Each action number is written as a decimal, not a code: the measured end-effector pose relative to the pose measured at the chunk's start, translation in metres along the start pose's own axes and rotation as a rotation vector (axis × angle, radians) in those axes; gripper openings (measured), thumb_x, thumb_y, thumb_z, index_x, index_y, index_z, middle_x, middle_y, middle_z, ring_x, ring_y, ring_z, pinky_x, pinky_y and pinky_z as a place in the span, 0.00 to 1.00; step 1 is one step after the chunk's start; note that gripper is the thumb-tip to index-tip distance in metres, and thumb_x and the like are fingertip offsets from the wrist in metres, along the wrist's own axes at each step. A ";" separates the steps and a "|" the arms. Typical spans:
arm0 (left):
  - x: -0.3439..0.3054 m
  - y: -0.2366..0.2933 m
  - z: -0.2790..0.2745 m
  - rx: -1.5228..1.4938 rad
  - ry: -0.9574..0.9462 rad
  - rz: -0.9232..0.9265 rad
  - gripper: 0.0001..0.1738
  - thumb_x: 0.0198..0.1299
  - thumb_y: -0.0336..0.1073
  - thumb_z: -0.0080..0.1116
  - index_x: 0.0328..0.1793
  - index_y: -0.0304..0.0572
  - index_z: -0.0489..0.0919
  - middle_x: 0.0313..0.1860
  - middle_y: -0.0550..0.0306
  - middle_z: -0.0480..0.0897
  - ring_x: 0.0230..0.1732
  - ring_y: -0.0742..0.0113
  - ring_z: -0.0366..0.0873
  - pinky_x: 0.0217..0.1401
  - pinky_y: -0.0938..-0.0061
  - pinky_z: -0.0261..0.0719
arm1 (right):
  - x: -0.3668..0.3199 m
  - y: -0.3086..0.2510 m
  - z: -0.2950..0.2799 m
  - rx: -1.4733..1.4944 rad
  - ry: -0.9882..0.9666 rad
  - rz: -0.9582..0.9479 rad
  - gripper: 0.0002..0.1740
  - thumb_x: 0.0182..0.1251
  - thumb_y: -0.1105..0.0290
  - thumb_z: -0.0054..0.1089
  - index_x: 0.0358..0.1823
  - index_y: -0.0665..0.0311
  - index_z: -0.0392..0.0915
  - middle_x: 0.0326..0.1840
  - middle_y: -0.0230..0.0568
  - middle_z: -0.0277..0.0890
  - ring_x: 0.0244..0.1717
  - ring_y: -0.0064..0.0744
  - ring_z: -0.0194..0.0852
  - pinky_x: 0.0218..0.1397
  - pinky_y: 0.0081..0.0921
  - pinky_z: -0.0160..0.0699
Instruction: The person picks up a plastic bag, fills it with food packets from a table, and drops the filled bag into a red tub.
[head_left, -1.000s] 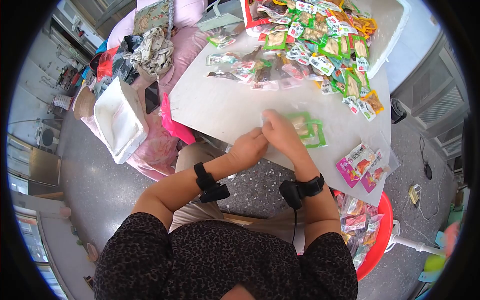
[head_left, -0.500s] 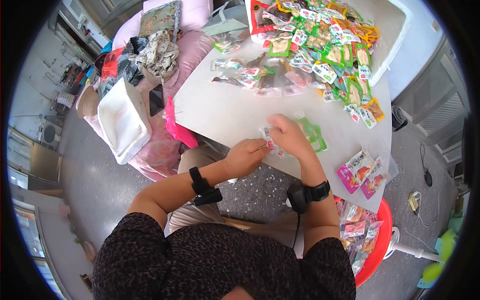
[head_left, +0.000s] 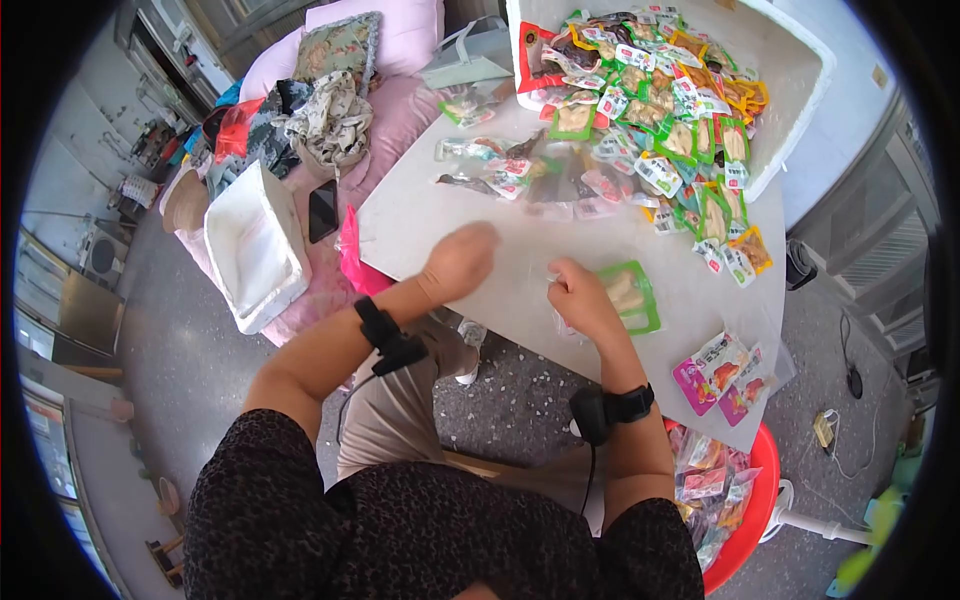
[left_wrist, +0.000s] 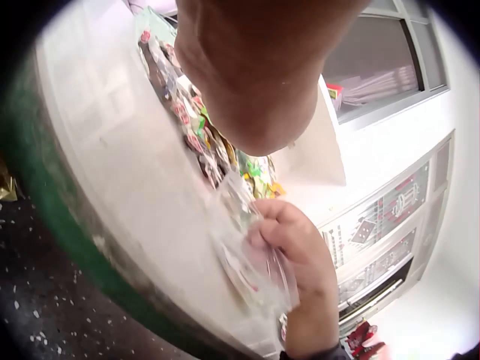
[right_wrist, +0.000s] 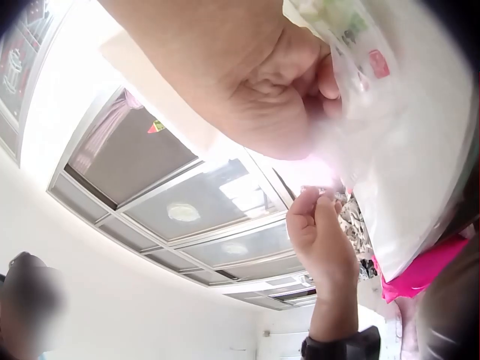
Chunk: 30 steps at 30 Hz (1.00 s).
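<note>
The right hand pinches a clear plastic packet over the table, left of a green-edged packet. In the right wrist view, a red label shows on the clear packet beside the near right hand. Apart from it, the left hand hovers above the table with curled fingers. Thumb and forefinger of the left hand meet; glare blurs their tips, and no held thing can be made out. From the left wrist, the right hand grips the crinkled clear packet.
A white foam box spills many packets at the back right. Clear packets lie across the table's back. Two pink packets are at right, above a red tub. An empty white box, a phone and pink plastic are left.
The left hand has come away from the right hand, up and to the left. The right hand has moved slightly lower, still with the clear packet, and the green-edged packet is less covered.
</note>
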<state>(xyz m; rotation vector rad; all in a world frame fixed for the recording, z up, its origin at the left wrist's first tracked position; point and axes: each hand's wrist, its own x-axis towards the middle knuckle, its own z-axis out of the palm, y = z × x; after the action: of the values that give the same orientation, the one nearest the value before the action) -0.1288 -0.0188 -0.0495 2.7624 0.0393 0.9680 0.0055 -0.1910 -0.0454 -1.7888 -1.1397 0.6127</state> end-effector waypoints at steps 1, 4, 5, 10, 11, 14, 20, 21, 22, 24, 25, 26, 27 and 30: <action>0.005 -0.018 -0.005 0.023 -0.007 -0.059 0.12 0.42 0.23 0.49 0.37 0.38 0.71 0.38 0.48 0.72 0.40 0.53 0.71 0.42 0.69 0.70 | 0.000 -0.002 0.000 0.019 -0.010 0.019 0.15 0.49 0.73 0.43 0.40 0.70 0.66 0.22 0.50 0.71 0.19 0.40 0.71 0.20 0.30 0.68; 0.019 -0.078 -0.011 0.061 -0.014 -0.312 0.12 0.44 0.26 0.48 0.38 0.37 0.71 0.34 0.49 0.74 0.37 0.58 0.72 0.38 0.71 0.71 | 0.001 -0.003 0.001 0.032 -0.032 0.047 0.15 0.49 0.73 0.43 0.40 0.70 0.66 0.20 0.49 0.70 0.18 0.39 0.70 0.18 0.30 0.67; 0.023 -0.095 -0.012 0.038 -0.057 -0.465 0.12 0.44 0.27 0.48 0.39 0.37 0.72 0.36 0.46 0.74 0.37 0.56 0.72 0.39 0.70 0.70 | 0.002 -0.003 0.002 0.033 -0.040 0.053 0.15 0.49 0.73 0.43 0.40 0.70 0.66 0.20 0.49 0.70 0.17 0.39 0.70 0.17 0.30 0.67; 0.042 -0.154 -0.011 0.011 -0.078 -0.856 0.16 0.44 0.33 0.48 0.41 0.36 0.72 0.38 0.41 0.74 0.37 0.52 0.73 0.41 0.68 0.70 | 0.003 -0.006 0.002 -0.001 -0.071 0.070 0.15 0.49 0.74 0.43 0.40 0.70 0.66 0.19 0.49 0.70 0.18 0.40 0.70 0.19 0.31 0.67; 0.047 -0.165 -0.008 0.014 -0.109 -0.870 0.17 0.44 0.34 0.48 0.42 0.36 0.72 0.38 0.41 0.74 0.40 0.51 0.72 0.43 0.68 0.69 | 0.004 -0.001 0.004 -0.002 -0.054 0.026 0.14 0.49 0.74 0.44 0.40 0.70 0.66 0.17 0.45 0.68 0.16 0.34 0.67 0.18 0.28 0.65; 0.065 -0.192 0.004 0.191 -0.090 -0.606 0.16 0.44 0.33 0.49 0.41 0.36 0.73 0.31 0.44 0.76 0.37 0.53 0.74 0.41 0.69 0.70 | 0.008 0.015 0.011 -0.027 -0.023 -0.053 0.14 0.50 0.75 0.44 0.40 0.70 0.66 0.17 0.42 0.66 0.17 0.31 0.64 0.20 0.27 0.62; 0.110 -0.210 0.018 0.289 -0.475 -0.523 0.18 0.45 0.34 0.49 0.45 0.43 0.73 0.50 0.44 0.67 0.52 0.51 0.65 0.53 0.68 0.64 | 0.011 0.007 0.009 -0.093 -0.042 0.008 0.13 0.49 0.74 0.44 0.38 0.69 0.67 0.22 0.53 0.70 0.26 0.50 0.70 0.30 0.35 0.67; 0.114 -0.212 0.022 0.347 -0.487 -0.509 0.18 0.45 0.34 0.50 0.45 0.44 0.73 0.51 0.44 0.66 0.53 0.50 0.64 0.54 0.67 0.63 | 0.011 0.006 0.009 -0.095 -0.042 0.016 0.13 0.49 0.74 0.44 0.38 0.68 0.68 0.22 0.53 0.70 0.26 0.50 0.70 0.30 0.36 0.67; 0.117 -0.214 0.026 0.405 -0.499 -0.496 0.18 0.45 0.35 0.50 0.45 0.45 0.73 0.53 0.44 0.65 0.54 0.49 0.62 0.55 0.66 0.62 | 0.012 0.005 0.009 -0.097 -0.044 0.024 0.13 0.49 0.74 0.44 0.38 0.68 0.68 0.22 0.53 0.70 0.26 0.50 0.70 0.30 0.36 0.67; 0.129 -0.208 0.028 0.519 -0.461 -0.455 0.20 0.44 0.35 0.50 0.48 0.46 0.71 0.55 0.44 0.62 0.55 0.48 0.61 0.56 0.65 0.60 | 0.013 0.002 0.008 -0.103 -0.060 0.048 0.12 0.49 0.74 0.43 0.37 0.68 0.68 0.22 0.53 0.70 0.26 0.50 0.70 0.30 0.37 0.67; 0.134 -0.205 0.028 0.575 -0.441 -0.433 0.21 0.44 0.35 0.50 0.49 0.46 0.71 0.56 0.44 0.61 0.56 0.47 0.60 0.57 0.64 0.60 | 0.014 0.001 0.008 -0.105 -0.067 0.060 0.12 0.48 0.74 0.43 0.37 0.68 0.68 0.22 0.54 0.70 0.26 0.50 0.70 0.31 0.37 0.67; 0.137 -0.209 0.032 0.523 -0.384 -0.464 0.22 0.44 0.35 0.50 0.50 0.46 0.69 0.56 0.43 0.61 0.56 0.47 0.59 0.57 0.64 0.60 | 0.014 0.001 0.008 -0.116 -0.064 0.053 0.12 0.48 0.74 0.43 0.36 0.68 0.68 0.22 0.54 0.70 0.27 0.51 0.69 0.31 0.38 0.67; 0.141 -0.214 0.035 0.470 -0.327 -0.496 0.24 0.44 0.35 0.50 0.52 0.46 0.67 0.56 0.43 0.61 0.57 0.48 0.59 0.57 0.64 0.60 | 0.015 0.001 0.008 -0.128 -0.062 0.045 0.12 0.48 0.74 0.43 0.36 0.68 0.68 0.22 0.54 0.70 0.27 0.51 0.69 0.31 0.38 0.67; 0.149 -0.217 0.041 0.462 -0.297 -0.612 0.28 0.43 0.35 0.50 0.55 0.46 0.62 0.56 0.41 0.61 0.56 0.47 0.60 0.54 0.63 0.63 | 0.017 0.001 0.008 -0.140 -0.064 0.041 0.11 0.48 0.75 0.43 0.35 0.68 0.68 0.23 0.54 0.70 0.27 0.52 0.69 0.32 0.39 0.67</action>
<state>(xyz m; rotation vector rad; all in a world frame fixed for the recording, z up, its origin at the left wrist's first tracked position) 0.0230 0.1993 -0.0350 2.9384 1.1076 0.4150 0.0073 -0.1722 -0.0487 -1.9268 -1.2173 0.6315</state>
